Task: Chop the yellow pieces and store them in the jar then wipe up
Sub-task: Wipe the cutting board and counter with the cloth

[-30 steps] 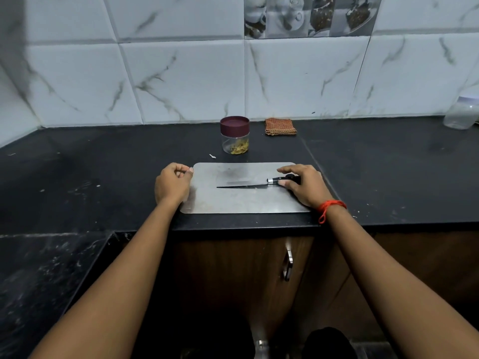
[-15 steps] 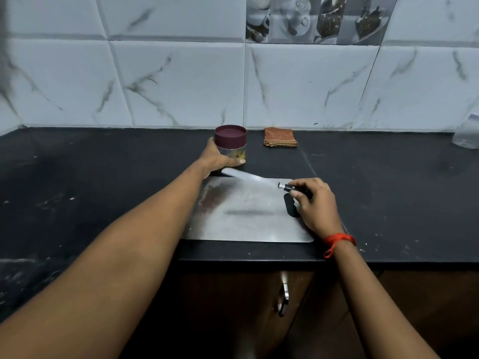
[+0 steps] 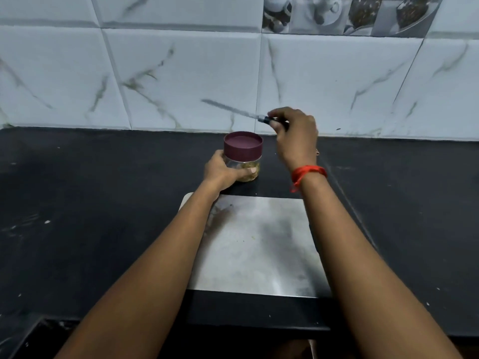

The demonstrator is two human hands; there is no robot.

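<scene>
The lidded jar (image 3: 241,164) of yellow pieces (image 3: 246,178) stands on the black desk (image 3: 103,203) just beyond the steel board (image 3: 259,244), the left hand (image 3: 224,172) wrapped round its side, while the right hand (image 3: 295,133), higher and to its right, grips a knife (image 3: 233,110) pointing left above the lid (image 3: 243,145).

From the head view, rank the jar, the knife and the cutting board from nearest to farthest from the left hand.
1. Jar: gripped by the left hand.
2. Cutting board: on the counter just below the wrist, nearer the person.
3. Knife: up in the air to the right, held in the right hand.
</scene>
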